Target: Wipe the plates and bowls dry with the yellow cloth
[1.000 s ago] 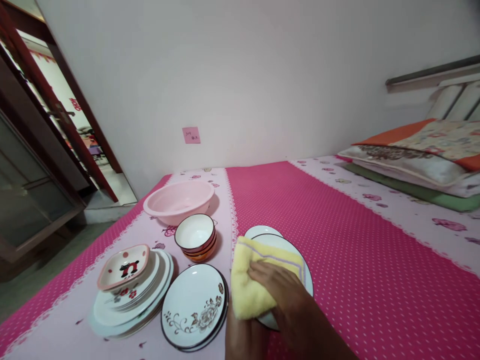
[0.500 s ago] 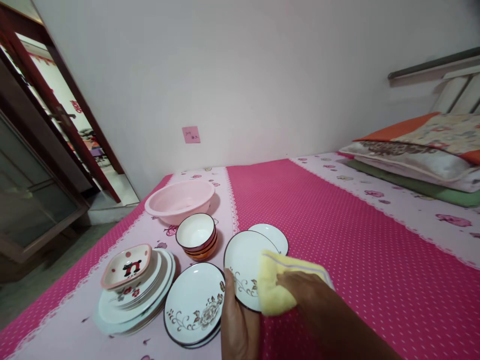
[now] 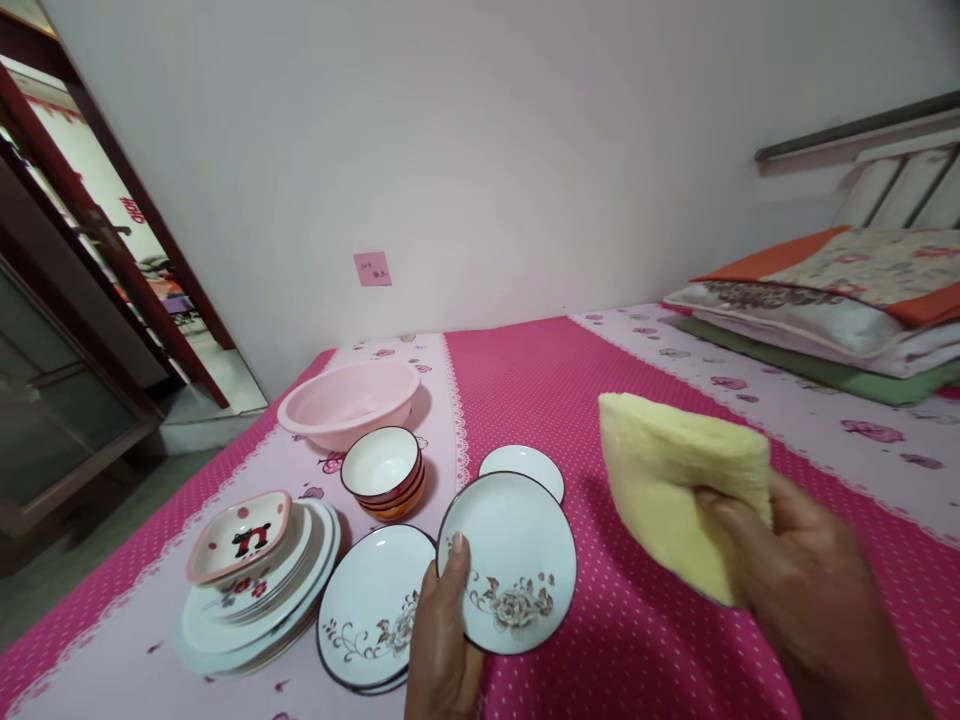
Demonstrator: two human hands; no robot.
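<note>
My left hand [image 3: 442, 640] grips the near-left rim of a white plate [image 3: 510, 560] with a dark rim and a brown flower print, held tilted above the pink spotted bedsheet [image 3: 675, 620]. My right hand [image 3: 810, 590] is closed on a folded yellow cloth [image 3: 675, 480], lifted off to the right of the plate and clear of it. A smaller white plate [image 3: 523, 462] lies just behind the held one. To its left lies a short stack of matching flower plates [image 3: 367, 610].
A stack of white plates [image 3: 262, 600] topped by a square pink-rimmed dish [image 3: 238, 522] sits at the left. Behind are stacked small bowls [image 3: 382, 470] and a pink basin [image 3: 346, 400]. Folded bedding [image 3: 825, 300] lies at the far right. A doorway [image 3: 97, 260] opens left.
My right hand lifted the yellow cloth off the plate and swung it up to the right. The flower plate's face is now fully uncovered, still held by my left hand.
</note>
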